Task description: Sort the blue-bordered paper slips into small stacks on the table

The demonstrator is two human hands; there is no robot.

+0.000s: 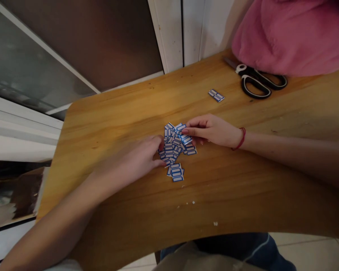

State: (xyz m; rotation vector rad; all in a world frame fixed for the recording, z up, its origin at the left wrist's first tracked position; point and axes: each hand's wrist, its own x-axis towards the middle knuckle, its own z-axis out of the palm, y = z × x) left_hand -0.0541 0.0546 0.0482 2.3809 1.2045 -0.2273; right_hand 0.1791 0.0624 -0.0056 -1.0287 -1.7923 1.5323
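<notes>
A heap of small white paper labels with blue borders [169, 148] lies on the wooden table, its pieces overlapping at many angles. My right hand [210, 130] is at the heap's right side, thumb and fingers closed on a label piece [186, 138] at its upper right. From the left reaches my left hand [148, 152], slightly blurred. Its thumb and fingers are spread apart against the heap's left edge, and some fingertips are hard to see. A few labels [177, 172] lie at the near end of the heap. One separate label piece [216, 95] rests farther back.
Black-and-white scissors [255, 81] lie at the back right, beside a pink plush cloth [293, 37]. Small white scraps [193, 202] dot the near part of the wooden table [228, 195]. A framed panel door [101, 37] stands behind the table's far edge.
</notes>
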